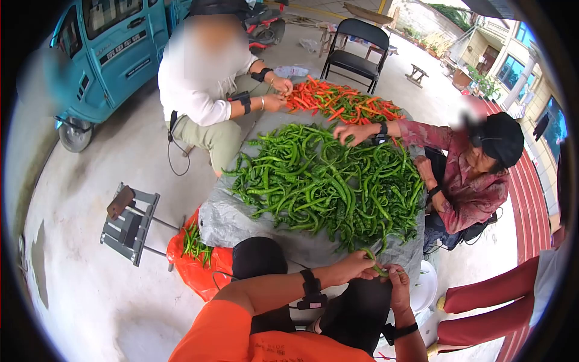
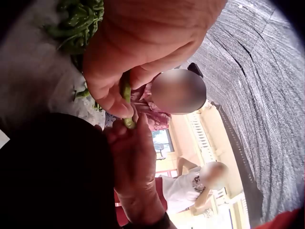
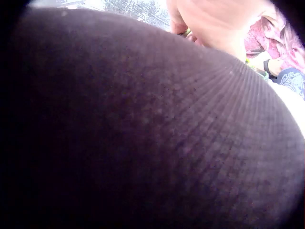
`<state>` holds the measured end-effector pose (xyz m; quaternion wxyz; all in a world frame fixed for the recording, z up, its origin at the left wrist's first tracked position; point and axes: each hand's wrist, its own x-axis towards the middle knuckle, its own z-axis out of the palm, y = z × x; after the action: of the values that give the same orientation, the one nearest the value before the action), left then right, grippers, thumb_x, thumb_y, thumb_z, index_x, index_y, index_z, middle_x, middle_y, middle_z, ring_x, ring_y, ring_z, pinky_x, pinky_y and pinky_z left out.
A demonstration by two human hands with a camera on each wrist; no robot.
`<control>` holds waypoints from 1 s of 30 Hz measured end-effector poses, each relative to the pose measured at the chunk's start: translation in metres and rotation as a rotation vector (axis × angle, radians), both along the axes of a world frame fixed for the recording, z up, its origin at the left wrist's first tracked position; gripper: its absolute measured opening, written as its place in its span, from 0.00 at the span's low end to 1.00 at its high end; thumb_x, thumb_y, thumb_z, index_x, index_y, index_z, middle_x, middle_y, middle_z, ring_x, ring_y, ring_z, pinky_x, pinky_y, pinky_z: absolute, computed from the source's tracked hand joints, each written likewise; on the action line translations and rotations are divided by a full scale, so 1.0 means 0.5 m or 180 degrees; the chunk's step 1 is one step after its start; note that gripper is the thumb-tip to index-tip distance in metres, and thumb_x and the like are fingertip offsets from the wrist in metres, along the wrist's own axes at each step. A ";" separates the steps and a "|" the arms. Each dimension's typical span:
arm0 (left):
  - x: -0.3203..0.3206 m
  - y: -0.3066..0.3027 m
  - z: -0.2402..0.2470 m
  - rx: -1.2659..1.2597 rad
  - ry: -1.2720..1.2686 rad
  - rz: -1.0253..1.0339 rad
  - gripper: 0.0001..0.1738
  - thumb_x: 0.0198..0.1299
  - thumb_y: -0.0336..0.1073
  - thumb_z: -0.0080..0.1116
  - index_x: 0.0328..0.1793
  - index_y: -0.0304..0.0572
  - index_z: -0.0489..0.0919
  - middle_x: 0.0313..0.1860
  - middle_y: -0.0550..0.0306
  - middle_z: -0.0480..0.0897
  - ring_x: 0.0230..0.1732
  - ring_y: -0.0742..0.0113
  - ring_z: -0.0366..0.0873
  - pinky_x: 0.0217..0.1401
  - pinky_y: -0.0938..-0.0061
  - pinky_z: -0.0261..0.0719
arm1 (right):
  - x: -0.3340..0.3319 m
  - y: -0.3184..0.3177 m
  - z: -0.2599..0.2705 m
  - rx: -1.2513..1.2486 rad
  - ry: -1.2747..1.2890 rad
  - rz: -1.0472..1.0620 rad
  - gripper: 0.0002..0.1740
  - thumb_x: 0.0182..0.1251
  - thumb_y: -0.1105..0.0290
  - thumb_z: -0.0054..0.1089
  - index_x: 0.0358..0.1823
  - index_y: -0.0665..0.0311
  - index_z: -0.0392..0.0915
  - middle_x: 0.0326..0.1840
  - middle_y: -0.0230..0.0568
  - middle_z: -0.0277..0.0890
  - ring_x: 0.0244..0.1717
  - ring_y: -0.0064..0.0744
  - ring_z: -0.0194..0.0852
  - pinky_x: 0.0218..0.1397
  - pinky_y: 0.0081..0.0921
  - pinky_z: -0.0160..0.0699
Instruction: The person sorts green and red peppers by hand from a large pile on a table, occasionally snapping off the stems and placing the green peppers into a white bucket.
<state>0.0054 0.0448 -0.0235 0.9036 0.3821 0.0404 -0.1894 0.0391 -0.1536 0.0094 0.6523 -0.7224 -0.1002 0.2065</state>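
Note:
A single green chili pepper is held between both hands just off the near edge of the pile. My left hand pinches it between thumb and fingers, as the left wrist view shows close up. At the pepper's other end, my right hand grips with thumb and fingertips. The heap of green chili peppers covers much of the grey sheet in front of me. In the right wrist view a dark trouser knee hides most of the work, leaving part of the right hand visible at the top.
Red chili peppers lie at the sheet's far end. A white bucket stands beside my right hand. At left are a red plastic bag with green peppers and a small metal stand. Two people sit around the sheet, hands at the peppers.

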 end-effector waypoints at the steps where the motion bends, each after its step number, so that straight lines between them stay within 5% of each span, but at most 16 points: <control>1: -0.001 -0.001 -0.002 -0.0072 0.0037 0.0022 0.10 0.68 0.36 0.47 0.50 0.39 0.68 0.53 0.54 0.77 0.45 0.68 0.78 0.52 0.73 0.78 | -0.005 0.003 0.006 0.0020 0.0010 0.0055 0.14 0.69 0.60 0.53 0.43 0.64 0.78 0.34 0.33 0.77 0.33 0.19 0.71 0.46 0.19 0.67; 7: -0.016 0.033 0.016 0.0432 -0.0162 -0.0358 0.18 0.66 0.46 0.49 0.52 0.40 0.71 0.53 0.54 0.78 0.44 0.68 0.78 0.49 0.74 0.77 | -0.028 0.007 0.074 -0.0656 -0.0442 -0.0063 0.18 0.73 0.60 0.45 0.44 0.69 0.74 0.29 0.34 0.76 0.37 0.23 0.72 0.49 0.21 0.67; 9: -0.023 0.056 0.025 0.0769 -0.0309 -0.0925 0.20 0.65 0.48 0.50 0.53 0.41 0.73 0.52 0.55 0.79 0.43 0.68 0.79 0.46 0.75 0.77 | -0.032 -0.008 0.101 -0.0036 -0.0014 -0.0441 0.19 0.73 0.57 0.44 0.47 0.68 0.73 0.27 0.36 0.76 0.32 0.26 0.74 0.43 0.23 0.71; 16: -0.053 0.058 0.058 0.1472 -0.0124 -0.0496 0.14 0.65 0.39 0.49 0.52 0.41 0.73 0.49 0.57 0.80 0.42 0.73 0.77 0.44 0.78 0.73 | -0.005 -0.148 0.150 0.0378 -0.0647 -0.1562 0.19 0.74 0.57 0.41 0.46 0.66 0.74 0.27 0.32 0.74 0.28 0.21 0.70 0.37 0.19 0.71; 19: -0.078 0.058 0.114 0.1171 0.0078 -0.0225 0.11 0.65 0.37 0.48 0.50 0.42 0.73 0.48 0.57 0.79 0.42 0.73 0.77 0.44 0.77 0.72 | 0.016 -0.228 0.148 0.0078 -0.0864 -0.2082 0.19 0.74 0.57 0.43 0.45 0.66 0.76 0.28 0.31 0.75 0.25 0.18 0.69 0.35 0.15 0.71; 25: -0.132 0.055 0.157 -0.1192 0.0678 0.0052 0.08 0.65 0.35 0.48 0.47 0.44 0.75 0.35 0.60 0.78 0.35 0.68 0.73 0.39 0.74 0.71 | 0.093 -0.374 0.033 -0.0570 -0.0619 -0.2540 0.18 0.70 0.57 0.47 0.46 0.64 0.75 0.33 0.35 0.77 0.26 0.21 0.73 0.29 0.18 0.72; 29: -0.115 0.008 0.119 -0.2620 0.0575 0.0434 0.10 0.65 0.39 0.46 0.43 0.43 0.77 0.30 0.61 0.76 0.32 0.66 0.69 0.38 0.71 0.70 | 0.126 -0.416 -0.108 -0.0660 0.1469 -0.2486 0.22 0.68 0.56 0.49 0.59 0.60 0.67 0.44 0.39 0.77 0.34 0.26 0.76 0.32 0.22 0.74; 30: -0.104 0.002 0.082 -0.2610 0.0727 0.0383 0.10 0.65 0.40 0.48 0.42 0.43 0.77 0.29 0.61 0.76 0.31 0.66 0.70 0.38 0.71 0.70 | 0.114 -0.377 -0.117 -0.0778 0.1182 -0.2135 0.20 0.68 0.58 0.49 0.57 0.59 0.70 0.43 0.38 0.77 0.34 0.26 0.77 0.32 0.22 0.73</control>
<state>-0.0467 0.0455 0.0176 0.9799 -0.0351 0.0839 -0.1778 0.0961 -0.3422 -0.0493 0.5998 -0.7377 0.2859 0.1195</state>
